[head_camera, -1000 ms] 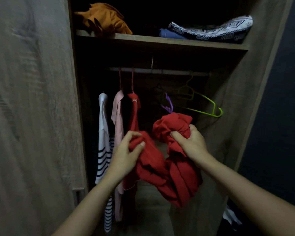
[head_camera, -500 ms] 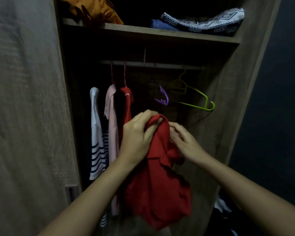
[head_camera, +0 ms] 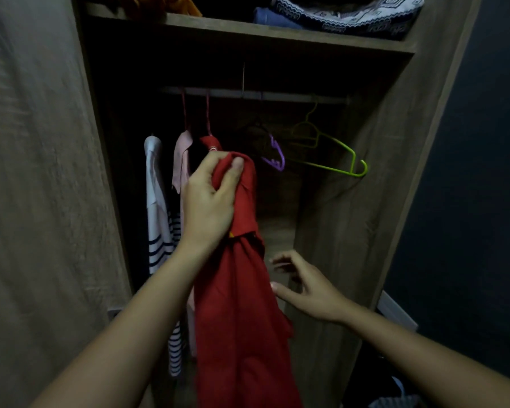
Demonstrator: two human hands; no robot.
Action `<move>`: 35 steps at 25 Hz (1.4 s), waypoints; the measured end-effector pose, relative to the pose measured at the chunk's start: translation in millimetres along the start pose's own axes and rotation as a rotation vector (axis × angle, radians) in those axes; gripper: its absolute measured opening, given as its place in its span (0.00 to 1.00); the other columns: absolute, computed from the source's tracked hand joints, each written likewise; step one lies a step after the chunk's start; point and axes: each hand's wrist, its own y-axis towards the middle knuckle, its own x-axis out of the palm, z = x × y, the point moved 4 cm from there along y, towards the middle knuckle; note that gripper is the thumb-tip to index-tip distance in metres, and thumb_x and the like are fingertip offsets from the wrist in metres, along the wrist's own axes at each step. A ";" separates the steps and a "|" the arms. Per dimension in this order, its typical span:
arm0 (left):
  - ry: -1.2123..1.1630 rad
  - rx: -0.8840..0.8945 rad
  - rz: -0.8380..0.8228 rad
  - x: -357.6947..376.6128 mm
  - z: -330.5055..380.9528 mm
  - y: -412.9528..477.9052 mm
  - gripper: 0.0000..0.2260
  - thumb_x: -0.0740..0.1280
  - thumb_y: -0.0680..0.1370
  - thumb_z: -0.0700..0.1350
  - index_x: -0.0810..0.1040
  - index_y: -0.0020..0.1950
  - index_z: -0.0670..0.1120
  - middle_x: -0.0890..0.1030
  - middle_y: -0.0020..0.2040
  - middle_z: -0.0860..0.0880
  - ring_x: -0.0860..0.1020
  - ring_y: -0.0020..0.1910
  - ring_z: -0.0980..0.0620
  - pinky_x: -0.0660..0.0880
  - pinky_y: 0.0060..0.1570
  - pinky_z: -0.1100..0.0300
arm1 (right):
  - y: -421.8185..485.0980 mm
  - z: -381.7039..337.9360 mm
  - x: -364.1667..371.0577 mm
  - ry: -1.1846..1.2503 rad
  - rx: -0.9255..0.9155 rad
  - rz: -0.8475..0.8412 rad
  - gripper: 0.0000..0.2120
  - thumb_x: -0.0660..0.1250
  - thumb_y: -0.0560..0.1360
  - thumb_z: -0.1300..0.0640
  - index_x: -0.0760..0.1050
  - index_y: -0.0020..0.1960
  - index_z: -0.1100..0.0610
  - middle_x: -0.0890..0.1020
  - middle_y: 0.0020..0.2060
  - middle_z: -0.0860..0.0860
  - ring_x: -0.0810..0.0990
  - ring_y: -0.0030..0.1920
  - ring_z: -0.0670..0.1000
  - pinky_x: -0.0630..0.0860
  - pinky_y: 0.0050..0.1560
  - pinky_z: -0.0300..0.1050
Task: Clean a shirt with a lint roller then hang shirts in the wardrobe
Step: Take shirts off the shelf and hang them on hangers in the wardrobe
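Observation:
A red shirt [head_camera: 242, 319] hangs down in front of the open wardrobe, gripped at its top by my left hand [head_camera: 209, 198]. My right hand [head_camera: 304, 285] is lower and to the right of the cloth, fingers spread, holding nothing. On the rail [head_camera: 277, 95] hang a white striped shirt [head_camera: 156, 216], a pink shirt [head_camera: 181, 163] and a red garment [head_camera: 211, 144]. An empty purple hanger [head_camera: 276, 156] and an empty green hanger [head_camera: 333, 151] hang to the right. No lint roller is in view.
The wardrobe door [head_camera: 42, 201] stands open at the left. A shelf [head_camera: 277, 36] above the rail holds an orange garment [head_camera: 159, 4] and folded patterned clothes [head_camera: 345, 16]. The wardrobe's right wall [head_camera: 380, 201] is close to my right hand. More clothes lie at the bottom right [head_camera: 395, 399].
My right hand has let go of the red shirt and dropped to the right. The left hand has raised the shirt's top, and the shirt has unfolded to hang long.

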 end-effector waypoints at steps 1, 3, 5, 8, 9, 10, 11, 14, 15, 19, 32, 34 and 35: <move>0.016 0.042 -0.093 0.4 5.4 2.2 0.06 0.65 0.78 0.45 0.76 0.43 0.55 0.78 0.37 0.61 0.75 0.40 0.67 0.69 0.44 0.71 | 0.6 -5.4 4.6 0.093 -0.004 0.029 0.22 0.68 0.72 0.46 0.65 0.62 0.48 0.76 0.58 0.43 0.74 0.60 0.39 0.71 0.62 0.41; 0.067 0.117 -0.319 8.4 16.9 -2.2 0.06 0.66 0.77 0.44 0.76 0.43 0.55 0.79 0.38 0.62 0.75 0.41 0.69 0.68 0.45 0.73 | 9.7 -21.3 9.2 0.217 -0.060 0.078 0.25 0.69 0.73 0.55 0.62 0.65 0.46 0.76 0.59 0.42 0.75 0.60 0.37 0.70 0.62 0.37; 0.087 0.182 -0.416 14.6 25.6 -11.1 0.04 0.66 0.76 0.43 0.78 0.46 0.52 0.79 0.40 0.59 0.76 0.43 0.68 0.69 0.47 0.72 | 20.4 -35.2 8.3 0.281 -0.121 0.107 0.24 0.69 0.72 0.58 0.63 0.63 0.44 0.76 0.55 0.37 0.76 0.54 0.33 0.71 0.57 0.31; -0.002 0.153 -0.110 -7.6 26.0 1.4 0.04 0.66 0.76 0.45 0.77 0.44 0.54 0.78 0.36 0.61 0.74 0.39 0.67 0.69 0.48 0.69 | 26.2 -35.7 -2.4 0.204 -0.163 0.236 0.17 0.69 0.73 0.56 0.67 0.58 0.46 0.79 0.47 0.38 0.79 0.45 0.31 0.72 0.48 0.26; -0.042 0.118 0.031 -21.9 23.0 11.7 0.04 0.66 0.76 0.48 0.76 0.42 0.56 0.77 0.34 0.61 0.73 0.37 0.66 0.69 0.48 0.64 | 23.0 -34.0 -7.8 0.107 -0.175 0.269 0.17 0.68 0.73 0.56 0.66 0.59 0.47 0.80 0.47 0.41 0.79 0.46 0.33 0.72 0.47 0.25; -0.059 0.090 0.131 -34.8 17.8 21.9 0.05 0.66 0.76 0.51 0.77 0.40 0.57 0.76 0.33 0.60 0.73 0.37 0.63 0.70 0.47 0.59 | 18.8 -31.7 -14.1 -0.039 -0.200 0.265 0.20 0.67 0.74 0.56 0.63 0.62 0.46 0.81 0.50 0.46 0.80 0.48 0.38 0.73 0.48 0.28; -0.036 0.057 0.175 -42.4 10.8 29.8 0.05 0.66 0.75 0.53 0.77 0.39 0.57 0.76 0.33 0.58 0.73 0.37 0.60 0.70 0.45 0.55 | 12.8 -23.7 -21.2 -0.217 -0.243 0.208 0.23 0.65 0.76 0.56 0.58 0.65 0.44 0.80 0.56 0.51 0.81 0.50 0.45 0.76 0.50 0.34; 0.161 -0.029 -0.072 -36.9 -30.2 39.0 0.05 0.66 0.73 0.56 0.77 0.40 0.57 0.77 0.35 0.56 0.74 0.37 0.59 0.72 0.42 0.57 | 1.4 11.3 -56.6 -0.578 -0.295 -0.117 0.27 0.62 0.76 0.59 0.57 0.66 0.35 0.67 0.67 0.40 0.79 0.57 0.51 0.78 0.55 0.44; 0.164 -0.058 -0.206 -15.7 -46.4 34.9 0.04 0.67 0.73 0.54 0.77 0.40 0.57 0.78 0.35 0.56 0.74 0.36 0.61 0.72 0.42 0.59 | -1.8 26.5 -87.7 -0.593 -0.211 -0.164 0.24 0.62 0.75 0.59 0.64 0.64 0.36 0.67 0.66 0.36 0.78 0.58 0.48 0.76 0.58 0.43; 0.201 -0.098 -0.376 -7.7 -70.6 8.4 0.01 0.69 0.74 0.48 0.79 0.42 0.54 0.82 0.38 0.59 0.77 0.37 0.64 0.74 0.41 0.63 | 4.7 26.6 -146.1 -0.521 -0.082 -0.027 0.15 0.65 0.72 0.65 0.80 0.55 0.52 0.79 0.55 0.46 0.81 0.51 0.46 0.75 0.52 0.37; 0.313 -0.092 -0.720 68.4 -113.9 43.7 0.04 0.69 0.73 0.50 0.78 0.47 0.58 0.81 0.40 0.63 0.77 0.40 0.67 0.72 0.44 0.70 | 54.0 45.2 -190.0 -0.663 0.221 -0.104 0.27 0.56 0.65 0.71 0.81 0.53 0.48 0.80 0.58 0.48 0.79 0.57 0.52 0.77 0.57 0.50; 0.329 -0.075 -0.723 87.2 -112.3 57.5 0.08 0.70 0.74 0.50 0.76 0.52 0.58 0.81 0.45 0.59 0.77 0.46 0.62 0.72 0.50 0.66 | 67.9 48.4 -196.2 -0.785 0.238 -0.133 0.26 0.57 0.67 0.69 0.78 0.58 0.48 0.76 0.63 0.47 0.73 0.64 0.52 0.72 0.63 0.49; 0.283 -0.099 -0.633 96.5 -109.0 69.2 0.10 0.70 0.74 0.51 0.76 0.54 0.57 0.81 0.47 0.57 0.77 0.48 0.59 0.73 0.50 0.62 | 74.6 48.1 -198.8 -0.874 0.236 -0.141 0.25 0.57 0.69 0.67 0.76 0.60 0.48 0.74 0.65 0.46 0.71 0.65 0.52 0.70 0.63 0.48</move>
